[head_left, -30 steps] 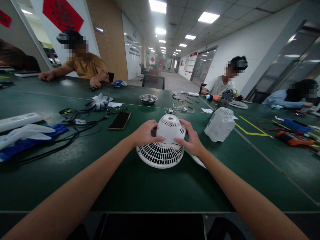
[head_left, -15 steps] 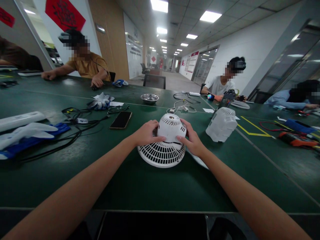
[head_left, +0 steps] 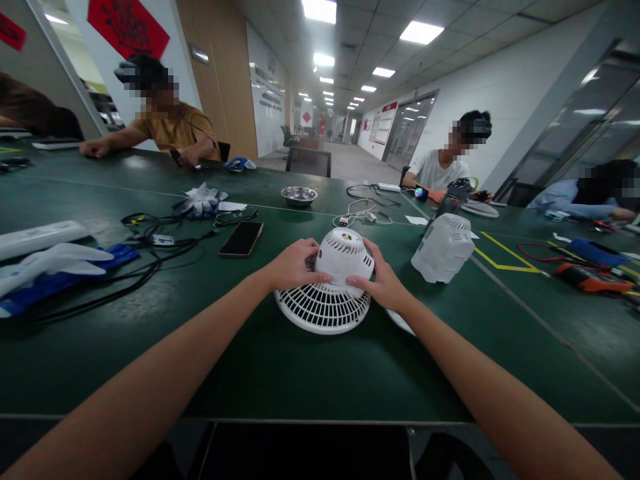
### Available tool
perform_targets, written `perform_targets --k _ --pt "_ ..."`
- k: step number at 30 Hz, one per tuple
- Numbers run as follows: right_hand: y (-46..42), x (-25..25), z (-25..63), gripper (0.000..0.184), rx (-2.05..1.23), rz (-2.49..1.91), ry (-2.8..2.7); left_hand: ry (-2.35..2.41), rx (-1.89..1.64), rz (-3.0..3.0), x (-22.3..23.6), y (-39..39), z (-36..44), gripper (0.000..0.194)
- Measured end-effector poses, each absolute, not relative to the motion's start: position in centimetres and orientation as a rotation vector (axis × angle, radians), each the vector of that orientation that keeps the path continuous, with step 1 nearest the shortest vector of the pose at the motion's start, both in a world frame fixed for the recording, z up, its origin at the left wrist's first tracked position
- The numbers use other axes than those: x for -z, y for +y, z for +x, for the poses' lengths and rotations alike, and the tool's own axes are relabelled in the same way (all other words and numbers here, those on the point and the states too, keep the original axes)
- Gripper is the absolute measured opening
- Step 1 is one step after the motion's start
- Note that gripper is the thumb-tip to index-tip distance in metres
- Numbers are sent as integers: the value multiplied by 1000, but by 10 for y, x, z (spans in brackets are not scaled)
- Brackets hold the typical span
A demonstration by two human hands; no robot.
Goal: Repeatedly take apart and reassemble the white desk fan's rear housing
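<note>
Between my hands is a white, dome-shaped fan motor cover (head_left: 344, 259) with vent slots and a hole near its top. It sits over a round white fan grille (head_left: 323, 312) that lies on the green table. My left hand (head_left: 299, 265) grips the cover's left side, thumb across the front. My right hand (head_left: 383, 280) holds the right side, its thumb also at the front. Both hands' other fingertips are partly hidden behind the cover. Under my right forearm the edge of a flat white piece (head_left: 401, 323) shows, mostly covered.
A white plastic housing (head_left: 443, 250) stands to the right. Left are a phone (head_left: 241, 239), black cables (head_left: 150, 257) and blue-white gloves (head_left: 60, 267). A metal bowl (head_left: 299, 195) and white cable (head_left: 367, 215) lie beyond. Co-workers sit across the table (head_left: 280, 380).
The motor cover has turned and tilted slightly, and its seam gap at the front no longer shows. My hands stay on it. The co-worker at left has raised a dark object.
</note>
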State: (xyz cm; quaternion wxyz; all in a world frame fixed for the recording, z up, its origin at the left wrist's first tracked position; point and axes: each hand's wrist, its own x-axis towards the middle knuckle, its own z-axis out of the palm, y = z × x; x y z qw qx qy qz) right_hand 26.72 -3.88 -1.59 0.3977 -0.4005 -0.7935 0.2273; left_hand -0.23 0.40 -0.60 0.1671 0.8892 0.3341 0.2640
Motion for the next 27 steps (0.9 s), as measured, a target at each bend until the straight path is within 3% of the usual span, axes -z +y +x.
perform_targets --k 5,20,22,27 --pt "-37 14 268 91 -658 -985 -2015 942 -739 2513 7 5 -4 55" --pt "-41 19 258 91 -304 -1074 -2009 992 -785 2590 9 4 -3 56" --pt "-43 16 259 92 -224 -1061 -2040 961 -854 2549 9 2 -2 67" --pt "-53 9 263 90 -453 -938 -2196 633 -889 2415 12 -4 4 127"
